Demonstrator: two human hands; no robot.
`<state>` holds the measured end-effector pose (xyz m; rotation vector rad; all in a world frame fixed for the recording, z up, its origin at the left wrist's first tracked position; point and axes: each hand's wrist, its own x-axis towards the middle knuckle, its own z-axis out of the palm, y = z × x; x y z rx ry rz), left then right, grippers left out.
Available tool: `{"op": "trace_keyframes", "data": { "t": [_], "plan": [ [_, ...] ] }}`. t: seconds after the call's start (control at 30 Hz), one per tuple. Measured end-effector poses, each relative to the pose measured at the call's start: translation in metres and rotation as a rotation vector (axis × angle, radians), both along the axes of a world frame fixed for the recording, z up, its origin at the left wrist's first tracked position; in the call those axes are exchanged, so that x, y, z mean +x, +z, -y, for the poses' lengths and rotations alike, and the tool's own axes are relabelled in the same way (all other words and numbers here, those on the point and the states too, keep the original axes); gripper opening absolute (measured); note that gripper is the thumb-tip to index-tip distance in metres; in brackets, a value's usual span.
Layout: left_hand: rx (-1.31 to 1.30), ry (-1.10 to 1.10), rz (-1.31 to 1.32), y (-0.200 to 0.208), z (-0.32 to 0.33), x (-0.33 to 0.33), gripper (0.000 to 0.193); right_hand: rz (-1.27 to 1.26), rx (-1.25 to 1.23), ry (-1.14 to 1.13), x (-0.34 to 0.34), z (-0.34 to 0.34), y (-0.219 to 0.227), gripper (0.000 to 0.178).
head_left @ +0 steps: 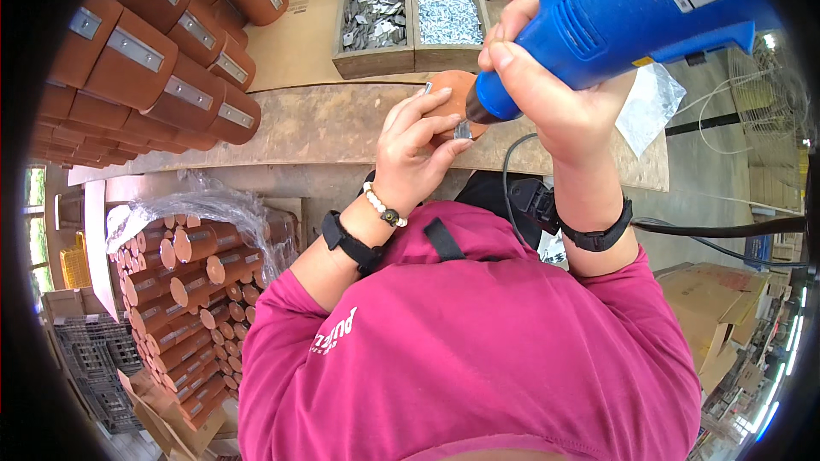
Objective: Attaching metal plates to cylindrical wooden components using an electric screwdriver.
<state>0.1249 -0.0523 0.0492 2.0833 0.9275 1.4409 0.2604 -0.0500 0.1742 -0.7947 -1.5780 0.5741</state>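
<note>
Upper left: stacked reddish-brown cylinders with silver metal strips (132, 55). Centre: wooden workbench (316, 124); at its far side, a two-compartment wooden tray (372, 63) contains dark flat metal pieces (376, 4) (left) and small bright silvery parts (447, 4) (right). The left hand (417, 143) is closed around a round-faced reddish-brown workpiece (451, 85), positioned over the bench's near edge, fingers beside a small shiny metal plate (462, 130). The right hand (559, 98) grips a blue plastic-bodied power tool (568, 34); its dark nose is at the workpiece, contact indeterminable. Right: clear plastic bag (651, 111).
</note>
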Motion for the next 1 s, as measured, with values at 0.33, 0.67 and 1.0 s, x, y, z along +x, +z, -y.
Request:
{"op": "trace_keyframes", "data": {
  "t": [0.33, 0.67, 1.0],
  "plan": [
    [-0.043, -0.001, 0.023, 0.0, 0.001, 0.001, 0.027, -0.324, -0.014, -0.015, -0.004, -0.003, -0.004, 0.008],
    [-0.016, -0.057, 0.011, 0.003, 0.001, -0.001, 0.025, -0.335, -0.008, 0.042, 0.005, -0.003, -0.008, 0.042],
    [-0.029, -0.033, -0.05, 0.007, 0.003, -0.001, 0.032, -0.374, -0.01, 0.057, 0.0, 0.006, -0.008, 0.047]
  ]
}}
